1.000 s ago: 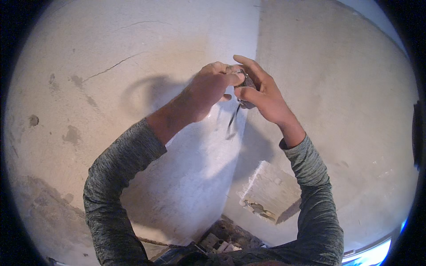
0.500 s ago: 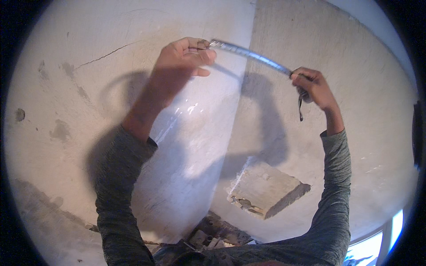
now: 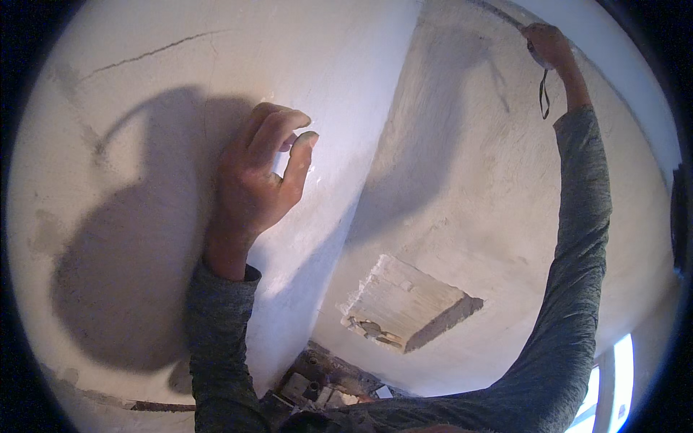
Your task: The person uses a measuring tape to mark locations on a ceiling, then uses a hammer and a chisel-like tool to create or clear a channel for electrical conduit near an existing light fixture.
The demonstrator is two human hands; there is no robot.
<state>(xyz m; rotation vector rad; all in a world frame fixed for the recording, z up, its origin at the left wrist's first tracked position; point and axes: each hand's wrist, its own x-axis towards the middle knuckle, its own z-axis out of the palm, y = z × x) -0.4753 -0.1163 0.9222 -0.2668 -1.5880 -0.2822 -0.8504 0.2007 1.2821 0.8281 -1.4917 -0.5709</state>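
Note:
My left hand point(image 3: 263, 173) is raised near the pale wall corner, its fingers curled but apart; I see nothing held between thumb and fingertips. Its large shadow lies on the left-hand wall point(image 3: 123, 238). High at the upper right, my right hand point(image 3: 554, 45) grips a tape measure point(image 3: 535, 56), whose case is mostly hidden by the fingers. A dark strap point(image 3: 544, 97) dangles below it, and the tape blade point(image 3: 494, 13) runs from it up and leftward along the top edge of the right-hand wall.
A rough square cut-out point(image 3: 404, 299) with chipped edges is in the right-hand wall. A long crack point(image 3: 151, 53) crosses the upper left wall. Low in the corner are rubble and small objects point(image 3: 317, 379). A bright window point(image 3: 621, 375) shows at the lower right.
Both hands were together on the tape measure; the blade was then stretched between them. My right hand has moved up and right with it. My left hand has come off the blade.

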